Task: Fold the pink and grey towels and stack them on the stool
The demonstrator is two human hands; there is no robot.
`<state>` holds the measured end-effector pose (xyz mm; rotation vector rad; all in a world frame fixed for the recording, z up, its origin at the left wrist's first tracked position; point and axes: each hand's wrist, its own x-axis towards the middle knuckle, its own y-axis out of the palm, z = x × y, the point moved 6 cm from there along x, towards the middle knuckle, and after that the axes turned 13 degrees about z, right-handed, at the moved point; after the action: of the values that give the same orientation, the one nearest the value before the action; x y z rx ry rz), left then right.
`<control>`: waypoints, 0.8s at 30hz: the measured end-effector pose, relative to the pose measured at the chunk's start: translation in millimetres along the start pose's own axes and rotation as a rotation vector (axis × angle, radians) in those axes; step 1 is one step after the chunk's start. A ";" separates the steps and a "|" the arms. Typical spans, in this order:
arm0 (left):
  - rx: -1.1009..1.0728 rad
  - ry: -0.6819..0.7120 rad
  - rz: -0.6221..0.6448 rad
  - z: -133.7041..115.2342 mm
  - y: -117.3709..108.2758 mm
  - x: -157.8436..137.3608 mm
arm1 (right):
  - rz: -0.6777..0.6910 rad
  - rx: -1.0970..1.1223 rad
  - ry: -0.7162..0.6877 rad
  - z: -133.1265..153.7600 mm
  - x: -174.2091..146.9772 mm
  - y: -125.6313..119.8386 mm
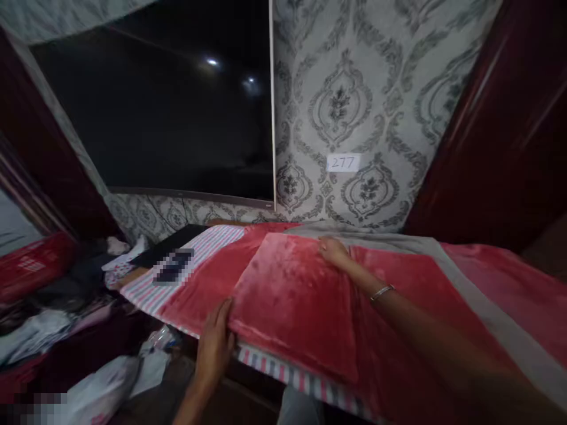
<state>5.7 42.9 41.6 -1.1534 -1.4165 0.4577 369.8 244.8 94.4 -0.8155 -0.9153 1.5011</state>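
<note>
A red plush cloth (292, 295) is spread out before me, with one squarish panel folded over on top. My left hand (215, 339) touches that panel's near left edge, fingers stretched along it and not closed round it. Towards the far side, my right hand (335, 254) lies on the panel near its upper right corner, fingers resting on the plush; a bracelet (382, 292) circles this wrist. Grey fabric (469, 301) shows along the back and right of the red cloth. Beneath is a striped cloth (212, 239), its fringe hanging at the front edge.
A dark pixelated patch (173, 267) covers something on the striped cloth. Clothes and plastic bags (106, 378) are heaped at the lower left. A large television (177, 106) hangs behind, beside a paper label marked 277 (344, 162) on the patterned wall.
</note>
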 end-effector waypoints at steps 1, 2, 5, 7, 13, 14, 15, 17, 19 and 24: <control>-0.016 -0.014 0.007 4.1 1.6 -1.2 | 0.005 -0.002 -0.015 7.5 12.3 1.9; -0.031 -0.028 0.012 8.1 3.2 -2.5 | 0.011 -0.003 -0.031 15.2 24.6 4.2; -0.076 -0.060 0.020 18.0 9.4 -7.1 | 0.040 0.000 -0.079 40.2 60.8 15.1; -0.100 -0.080 0.014 22.6 15.1 -11.4 | 0.067 0.007 -0.107 56.7 83.5 25.6; -0.167 -0.140 -0.015 28.7 35.0 -27.3 | 0.142 0.030 -0.134 83.2 135.0 54.1; -0.181 -0.146 -0.016 29.0 37.1 -29.4 | 0.156 0.034 -0.134 83.8 140.9 57.2; -0.192 -0.151 -0.020 29.2 38.4 -31.3 | 0.171 0.039 -0.132 83.9 146.1 59.8; -0.207 -0.154 -0.032 29.6 39.5 -34.1 | 0.198 0.056 -0.134 83.3 154.4 63.7; -0.216 -0.150 -0.040 30.3 40.2 -36.0 | 0.212 0.082 -0.142 83.4 160.3 65.9; -0.209 -0.168 -0.036 34.2 43.0 -39.3 | 0.219 0.156 -0.164 87.0 168.5 69.0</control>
<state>-16.7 40.5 -22.2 -1.2780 -1.6591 0.3954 241.7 399.2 72.3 -0.7035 -0.8361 1.8284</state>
